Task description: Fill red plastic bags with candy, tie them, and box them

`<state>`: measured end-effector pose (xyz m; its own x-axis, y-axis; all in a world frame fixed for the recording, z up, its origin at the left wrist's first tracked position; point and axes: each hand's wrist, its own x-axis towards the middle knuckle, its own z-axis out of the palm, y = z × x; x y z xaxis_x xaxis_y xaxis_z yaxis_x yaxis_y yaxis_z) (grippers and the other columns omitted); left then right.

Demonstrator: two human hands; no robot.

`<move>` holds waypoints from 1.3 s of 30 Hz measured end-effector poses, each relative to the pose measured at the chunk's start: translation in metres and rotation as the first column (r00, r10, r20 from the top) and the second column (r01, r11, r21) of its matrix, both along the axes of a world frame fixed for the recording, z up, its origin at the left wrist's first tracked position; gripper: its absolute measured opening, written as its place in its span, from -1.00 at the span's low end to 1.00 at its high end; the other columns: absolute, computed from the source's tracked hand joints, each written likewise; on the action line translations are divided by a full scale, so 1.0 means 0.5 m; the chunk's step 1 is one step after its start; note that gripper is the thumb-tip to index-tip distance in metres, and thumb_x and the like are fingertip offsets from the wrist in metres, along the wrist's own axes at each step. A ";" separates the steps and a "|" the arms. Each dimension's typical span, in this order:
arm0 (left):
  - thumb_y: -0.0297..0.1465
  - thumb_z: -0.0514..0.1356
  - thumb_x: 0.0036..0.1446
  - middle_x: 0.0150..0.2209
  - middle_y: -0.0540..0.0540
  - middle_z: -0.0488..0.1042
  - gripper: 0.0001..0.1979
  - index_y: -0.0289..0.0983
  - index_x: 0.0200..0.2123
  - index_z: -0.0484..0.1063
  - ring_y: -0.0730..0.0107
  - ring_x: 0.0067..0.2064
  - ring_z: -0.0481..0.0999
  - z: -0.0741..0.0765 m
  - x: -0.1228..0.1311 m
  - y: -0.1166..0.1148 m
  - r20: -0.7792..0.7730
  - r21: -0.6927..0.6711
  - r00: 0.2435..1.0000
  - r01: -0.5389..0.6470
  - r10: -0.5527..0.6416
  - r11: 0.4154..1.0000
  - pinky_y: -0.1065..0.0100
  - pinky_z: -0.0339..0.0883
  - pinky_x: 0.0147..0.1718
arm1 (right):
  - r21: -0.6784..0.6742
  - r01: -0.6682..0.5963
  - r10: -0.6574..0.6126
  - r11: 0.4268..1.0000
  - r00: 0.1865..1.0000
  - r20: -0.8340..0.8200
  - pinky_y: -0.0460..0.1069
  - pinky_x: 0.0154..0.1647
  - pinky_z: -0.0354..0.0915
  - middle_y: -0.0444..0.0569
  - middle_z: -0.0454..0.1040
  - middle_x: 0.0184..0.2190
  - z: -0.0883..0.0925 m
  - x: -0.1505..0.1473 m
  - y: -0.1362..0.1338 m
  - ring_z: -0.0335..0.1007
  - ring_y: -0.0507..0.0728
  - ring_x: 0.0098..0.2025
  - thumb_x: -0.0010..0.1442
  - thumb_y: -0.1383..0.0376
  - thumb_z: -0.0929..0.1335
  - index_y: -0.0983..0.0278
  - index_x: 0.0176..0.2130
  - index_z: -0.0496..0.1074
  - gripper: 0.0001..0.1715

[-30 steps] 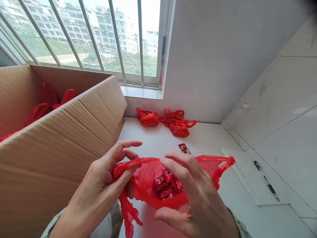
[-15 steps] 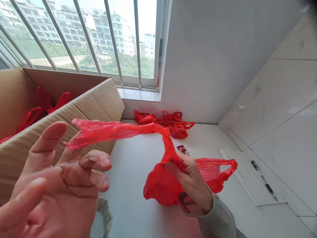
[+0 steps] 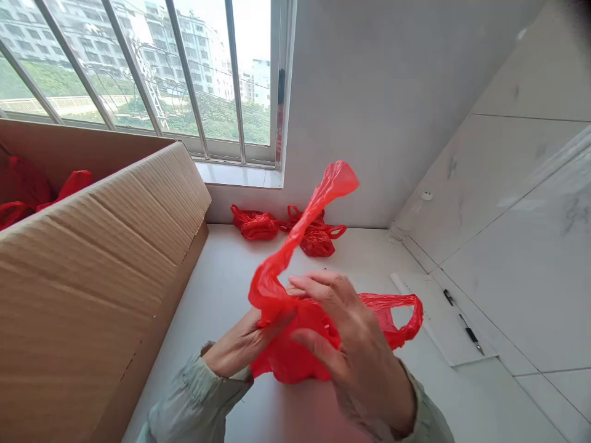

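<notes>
A thin red plastic bag [image 3: 300,357] stands on the white table in front of me, with one handle strip twisted upward and the other handle loop lying out to the right. At the bag's left side my left hand [image 3: 247,339] grips the plastic, its thumb over the material and its fingers partly hidden behind it. My right hand [image 3: 355,332] is over the bag's right side, thumb and fingers spread apart near the opening. Whatever lies inside the bag is hidden by the plastic and my hands.
A large cardboard box [image 3: 115,258] with red bags [image 3: 69,184] inside stands at the left. Several bundled red bags [image 3: 258,224] lie along the back wall. To the right are a white paper sheet [image 3: 455,344] and two black pens [image 3: 471,335]. A barred window [image 3: 207,80] is behind.
My left hand has come from the left foreground to the bag and taken hold of it. My right hand has let go and opened. The handle strip now points upward instead of left.
</notes>
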<state>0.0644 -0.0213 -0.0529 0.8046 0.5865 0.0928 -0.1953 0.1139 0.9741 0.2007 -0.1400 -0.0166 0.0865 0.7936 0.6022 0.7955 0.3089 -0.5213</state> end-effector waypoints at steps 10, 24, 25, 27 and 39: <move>-0.12 0.25 0.17 0.09 -0.19 0.49 -0.69 -0.25 -0.42 0.46 0.22 -0.21 0.56 0.037 -0.008 -0.001 0.085 -0.361 0.978 -0.148 0.191 0.921 0.34 0.48 -0.28 | -0.326 0.483 -0.443 0.813 0.875 0.194 0.01 -0.60 0.31 0.00 0.55 -0.30 -0.028 0.175 -0.154 0.45 0.17 -0.49 0.21 0.06 0.32 0.07 0.24 0.30 -0.37; -0.27 0.32 0.08 -0.36 -0.05 0.54 -0.73 -0.24 -0.56 0.38 0.14 -0.06 0.54 0.053 -0.025 -0.006 0.120 -0.523 0.968 -0.128 0.221 0.843 0.30 0.49 -0.13 | 0.223 0.435 -0.224 0.872 0.761 -0.608 -0.06 -0.32 0.42 -0.14 0.51 -0.36 0.010 0.096 -0.040 0.43 0.03 -0.39 0.06 0.32 0.50 0.13 -0.19 0.52 -0.74; -0.25 0.31 0.09 -0.38 -0.05 0.53 -0.71 -0.24 -0.57 0.36 0.14 -0.06 0.54 0.055 -0.025 -0.009 0.138 -0.495 0.964 -0.131 0.226 0.859 0.30 0.49 -0.12 | 0.233 0.482 -0.296 0.845 0.783 -0.547 -0.03 -0.28 0.42 -0.12 0.53 -0.33 0.008 0.096 -0.041 0.45 0.05 -0.35 0.05 0.31 0.50 0.14 -0.20 0.53 -0.75; -0.23 0.25 0.15 -0.42 -0.05 0.50 -0.65 -0.24 -0.60 0.33 0.15 -0.08 0.54 0.058 -0.025 -0.012 0.179 -0.442 0.961 -0.114 0.212 0.890 0.30 0.48 -0.12 | 0.211 0.541 -0.399 0.814 0.785 -0.473 0.01 -0.24 0.41 -0.09 0.54 -0.29 0.003 0.108 -0.043 0.47 0.10 -0.28 0.07 0.26 0.49 0.15 -0.18 0.53 -0.75; -0.26 0.22 0.18 -0.48 -0.03 0.47 -0.66 -0.25 -0.61 0.35 0.24 -0.13 0.53 0.039 -0.041 0.041 0.220 -0.447 0.940 -0.141 0.262 0.883 0.37 0.50 -0.13 | -0.095 -0.005 -0.080 0.995 0.496 -0.865 -0.11 -0.62 0.26 -0.23 0.30 -0.50 0.002 0.177 -0.027 0.13 -0.04 -0.62 0.18 0.14 0.40 0.09 0.08 0.35 -0.53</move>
